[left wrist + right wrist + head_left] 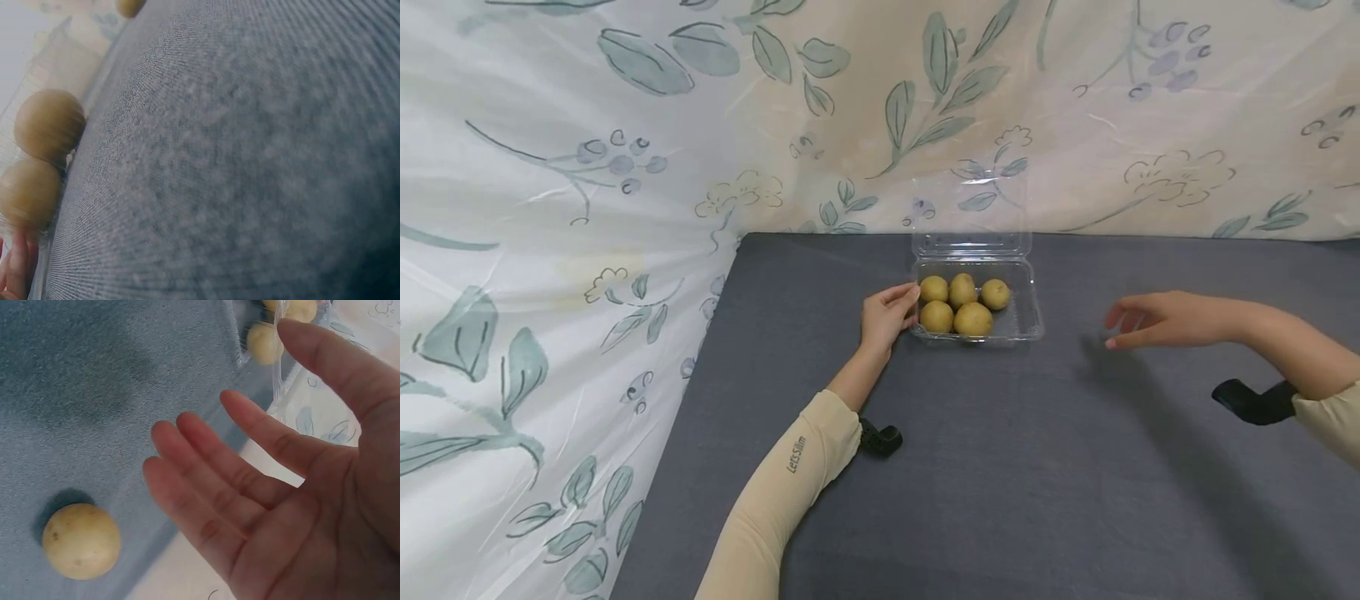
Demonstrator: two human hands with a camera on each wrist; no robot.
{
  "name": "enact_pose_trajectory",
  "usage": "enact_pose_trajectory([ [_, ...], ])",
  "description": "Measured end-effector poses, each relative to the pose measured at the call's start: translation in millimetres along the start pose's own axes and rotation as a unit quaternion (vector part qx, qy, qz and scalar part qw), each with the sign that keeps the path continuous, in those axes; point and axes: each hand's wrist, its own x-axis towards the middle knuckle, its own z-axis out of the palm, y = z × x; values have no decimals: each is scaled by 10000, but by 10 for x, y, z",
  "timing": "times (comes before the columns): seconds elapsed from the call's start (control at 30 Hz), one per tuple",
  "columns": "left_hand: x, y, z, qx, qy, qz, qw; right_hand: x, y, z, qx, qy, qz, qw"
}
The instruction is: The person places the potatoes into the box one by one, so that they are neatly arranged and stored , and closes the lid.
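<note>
A clear plastic clamshell box [1022,325] lies on the dark cloth, its lid [973,243] raised at the back. Several round, yellow-brown, potato-like pieces [973,319] sit in its left and middle part. My left hand [883,317] grips the box's left edge with thumb and fingers. In the left wrist view, its fingers [19,265] show just below two of the pieces [49,125]. To the right of the box, my right hand [1172,320] hovers over the cloth with loosely bent fingers and nothing in it. A single potato-like piece [81,541] lies on the cloth in the right wrist view.
The dark grey cloth [1000,467] covers the table up to its back edge. Behind it and along the left hangs a white curtain [820,108] with leaf prints. Black wrist cameras [880,439] are worn on both arms.
</note>
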Motion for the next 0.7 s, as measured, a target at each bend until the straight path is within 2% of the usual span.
enact_pose_trajectory([
  [0.27, 11, -16, 7, -86, 18, 20, 10000, -47, 106, 21, -156, 612, 41, 9980],
  [0.7, 5, -9, 5, -34, 23, 56, 10000, -71, 391, -81, -350, 1128, 288, 9926],
])
